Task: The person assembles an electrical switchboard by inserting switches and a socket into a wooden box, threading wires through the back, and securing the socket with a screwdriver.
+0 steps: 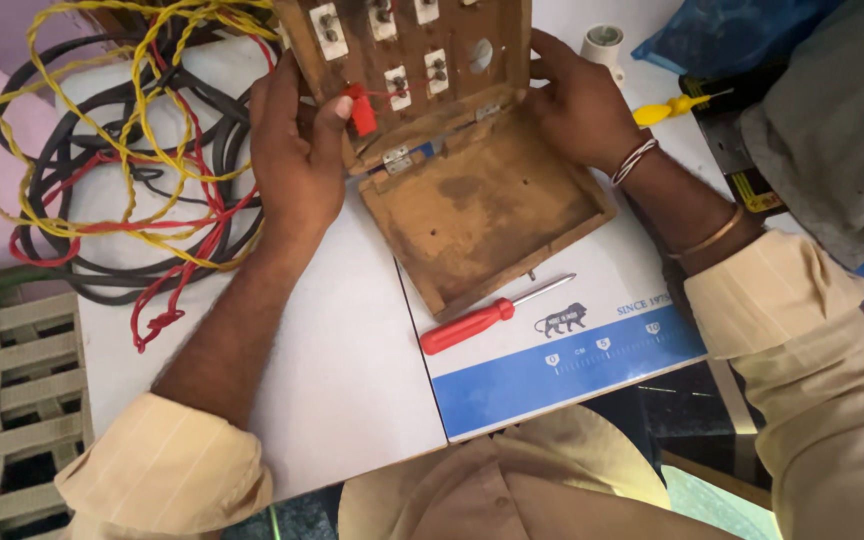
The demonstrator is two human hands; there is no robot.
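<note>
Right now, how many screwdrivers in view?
2. Red-handled screwdriver lies on the white board, just below the open wooden switch box. Yellow-handled screwdriver lies upper right, beyond the right hand. Others may be hidden.

A red-handled screwdriver point(497, 313), tangled wires point(122, 170) and a yellow-handled screwdriver point(674, 107) lie nearby.

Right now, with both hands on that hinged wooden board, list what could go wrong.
1. The left hand sits against the lid's red wire; tugging might loosen it.
2. The raised lid could drop onto the wooden box and pinch the right hand.
3. The red screwdriver could roll off the table edge.
</note>
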